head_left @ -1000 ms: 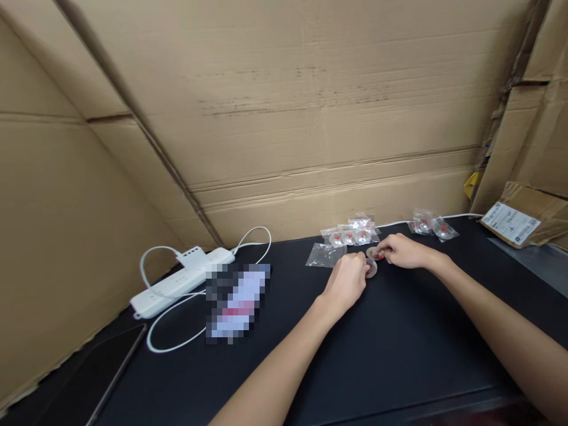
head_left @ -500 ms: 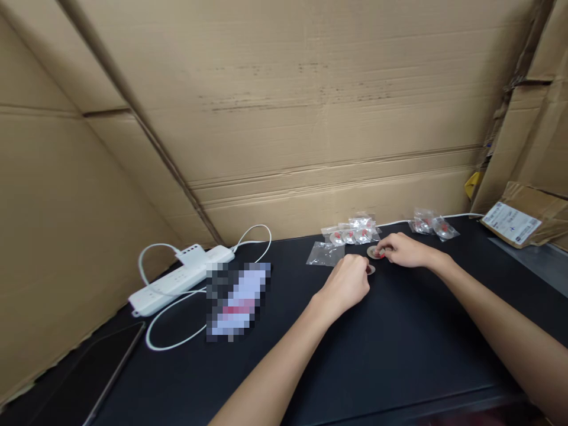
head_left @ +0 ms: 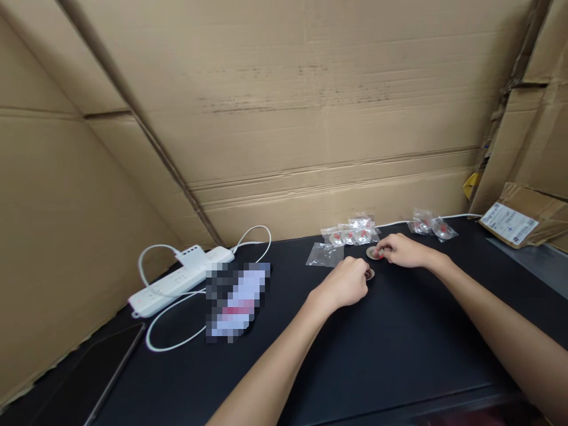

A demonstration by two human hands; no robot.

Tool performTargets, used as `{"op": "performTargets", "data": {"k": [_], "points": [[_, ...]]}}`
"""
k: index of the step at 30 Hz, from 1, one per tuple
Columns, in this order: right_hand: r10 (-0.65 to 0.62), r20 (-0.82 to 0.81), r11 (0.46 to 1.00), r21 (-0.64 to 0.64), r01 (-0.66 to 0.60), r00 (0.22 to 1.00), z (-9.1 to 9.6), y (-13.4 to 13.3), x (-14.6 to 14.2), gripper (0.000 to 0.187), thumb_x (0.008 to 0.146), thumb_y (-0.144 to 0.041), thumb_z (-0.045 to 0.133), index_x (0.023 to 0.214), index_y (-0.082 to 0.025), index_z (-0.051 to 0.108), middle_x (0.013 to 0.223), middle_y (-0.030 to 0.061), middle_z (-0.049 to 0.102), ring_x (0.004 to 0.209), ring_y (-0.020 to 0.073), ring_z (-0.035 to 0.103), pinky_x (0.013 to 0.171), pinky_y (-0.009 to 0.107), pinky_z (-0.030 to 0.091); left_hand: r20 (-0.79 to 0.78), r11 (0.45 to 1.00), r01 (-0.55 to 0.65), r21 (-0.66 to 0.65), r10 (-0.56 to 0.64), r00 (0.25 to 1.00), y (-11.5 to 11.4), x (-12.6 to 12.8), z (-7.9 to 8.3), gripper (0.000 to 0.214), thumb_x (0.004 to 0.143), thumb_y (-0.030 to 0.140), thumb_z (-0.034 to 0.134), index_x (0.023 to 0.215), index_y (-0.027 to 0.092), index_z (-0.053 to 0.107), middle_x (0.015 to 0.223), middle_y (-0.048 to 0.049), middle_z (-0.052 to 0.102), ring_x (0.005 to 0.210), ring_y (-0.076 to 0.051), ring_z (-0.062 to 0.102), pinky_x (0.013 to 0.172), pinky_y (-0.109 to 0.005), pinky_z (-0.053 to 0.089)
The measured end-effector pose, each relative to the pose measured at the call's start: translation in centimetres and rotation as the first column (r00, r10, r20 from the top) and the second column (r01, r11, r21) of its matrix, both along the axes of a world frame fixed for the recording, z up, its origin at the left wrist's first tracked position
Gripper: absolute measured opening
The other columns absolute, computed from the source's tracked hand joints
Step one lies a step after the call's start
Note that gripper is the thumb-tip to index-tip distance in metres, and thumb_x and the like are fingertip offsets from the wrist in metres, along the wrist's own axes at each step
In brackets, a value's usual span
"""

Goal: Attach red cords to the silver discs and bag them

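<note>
My left hand (head_left: pixel 346 281) is closed in a pinch at the near one of two small round discs on the black tabletop. Most of this near disc (head_left: pixel 371 274) is hidden behind my fingers; a pale rim and a dark middle show. Just beyond it, my right hand (head_left: pixel 403 251) pinches at the far disc (head_left: pixel 371 254), which is pale and flat with something red at its centre. Both discs appear to lie on the table or very close to it. An empty clear plastic bag (head_left: pixel 325 255) lies left of them.
Behind the discs lie several bagged red-centred discs (head_left: pixel 350 236), with more bagged discs (head_left: pixel 432 226) to the right. A white power strip (head_left: pixel 164 291) with cables, a blurred-out object (head_left: pixel 239 305) and a dark tablet-like slab (head_left: pixel 89 376) occupy the left. A labelled cardboard package (head_left: pixel 517 222) stands far right.
My left hand and the near disc have shifted slightly toward me. My right hand stays at the far disc.
</note>
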State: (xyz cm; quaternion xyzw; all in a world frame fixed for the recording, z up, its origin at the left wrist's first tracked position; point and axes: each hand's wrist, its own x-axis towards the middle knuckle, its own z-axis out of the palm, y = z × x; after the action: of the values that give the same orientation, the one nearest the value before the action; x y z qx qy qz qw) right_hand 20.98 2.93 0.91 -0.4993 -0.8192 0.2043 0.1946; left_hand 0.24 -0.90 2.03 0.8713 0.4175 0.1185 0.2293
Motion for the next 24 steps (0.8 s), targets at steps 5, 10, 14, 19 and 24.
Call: {"op": "performTargets", "data": {"k": [5,10,14,19,24], "points": [[0.0,0.001,1.0,0.008,0.0,1.0,-0.3,0.2,0.1,0.029,0.077,-0.012,0.053,0.093,-0.018,0.076,0.087,0.0061,0.076,0.083,0.0209,0.068,0.079,0.028,0.05,0.022,0.998,0.066,-0.001,-0.066,0.998,0.3,-0.4,-0.2,0.019,0.076,0.006,0.048,0.073,0.017,0.064,0.068,-0.0059,0.062,0.066,-0.018,0.058,0.062,-0.027,0.036],[-0.011,0.061,1.0,0.003,0.011,0.998,-0.1,0.1,0.0,0.033,0.076,-0.01,0.049,0.095,-0.015,0.075,0.077,0.0058,0.074,0.07,0.0185,0.066,0.069,0.027,0.048,0.13,0.992,-0.052,0.116,0.037,0.991,0.1,-0.8,-1.0,0.033,0.08,0.009,0.043,0.108,0.014,0.059,0.078,-0.0088,0.064,0.067,-0.019,0.058,0.058,-0.027,0.038],[0.008,0.035,1.0,-0.008,-0.007,0.999,0.0,0.1,0.0,0.033,0.075,-0.008,0.048,0.094,-0.015,0.075,0.087,0.0069,0.075,0.076,0.0186,0.067,0.071,0.026,0.048,0.173,0.99,-0.03,0.14,0.006,0.985,0.2,-0.7,-1.5,0.018,0.082,0.01,0.042,0.09,0.017,0.057,0.076,-0.0064,0.064,0.064,-0.017,0.057,0.056,-0.026,0.038],[0.01,0.026,1.0,-0.005,-0.01,1.0,-0.1,0.1,-0.1,0.033,0.077,-0.009,0.047,0.094,-0.015,0.075,0.095,0.008,0.075,0.085,0.0201,0.068,0.077,0.027,0.049,0.222,0.989,0.032,0.143,-0.063,0.973,0.5,-0.5,-1.7,0.016,0.082,0.008,0.043,0.071,0.018,0.049,0.076,-0.0041,0.065,0.066,-0.015,0.057,0.06,-0.026,0.04],[0.005,0.053,1.0,0.016,-0.006,0.999,-0.2,0.1,-0.1,0.033,0.078,-0.01,0.047,0.096,-0.015,0.074,0.093,0.0079,0.075,0.082,0.0196,0.068,0.075,0.026,0.048,0.215,0.99,0.05,0.129,-0.077,0.974,0.4,-0.6,-1.6,0.02,0.081,0.006,0.044,0.065,0.017,0.05,0.074,-0.0045,0.064,0.066,-0.014,0.057,0.06,-0.026,0.04]]}}
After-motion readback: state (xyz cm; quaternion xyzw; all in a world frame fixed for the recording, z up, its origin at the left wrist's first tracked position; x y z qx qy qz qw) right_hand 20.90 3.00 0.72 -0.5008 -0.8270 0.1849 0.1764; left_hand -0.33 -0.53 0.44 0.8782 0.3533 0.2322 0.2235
